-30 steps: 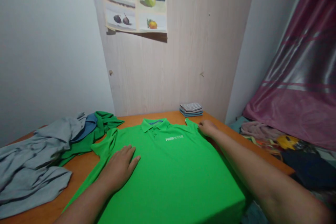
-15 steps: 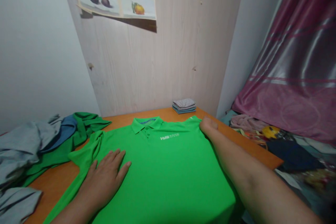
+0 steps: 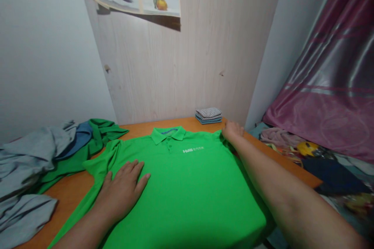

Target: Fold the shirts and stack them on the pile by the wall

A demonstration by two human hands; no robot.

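Note:
A bright green polo shirt (image 3: 187, 186) lies spread front side up, its collar toward the wall and white lettering on the chest. My left hand (image 3: 124, 186) rests flat on the shirt's left side, fingers stretched out and slightly apart. At the far right shoulder, my right hand (image 3: 233, 130) is closed on the shirt's sleeve; the fingertips are partly hidden. The left sleeve lies bunched and creased beyond my left hand. The shirt's lower edge falls out of view.
An orange-brown table (image 3: 68, 186) bears it all. Crumpled grey clothes (image 3: 26, 159) and a darker green garment (image 3: 105, 130) lie at left. A small folded stack of cloth (image 3: 208, 115) sits by the back wall. Right of the table are a pink curtain (image 3: 327, 109) and assorted items.
My right hand has shifted slightly up and away with the shirt's sleeve, turning so its fingers point more to the right. My left hand stays flat. The view has swung slightly.

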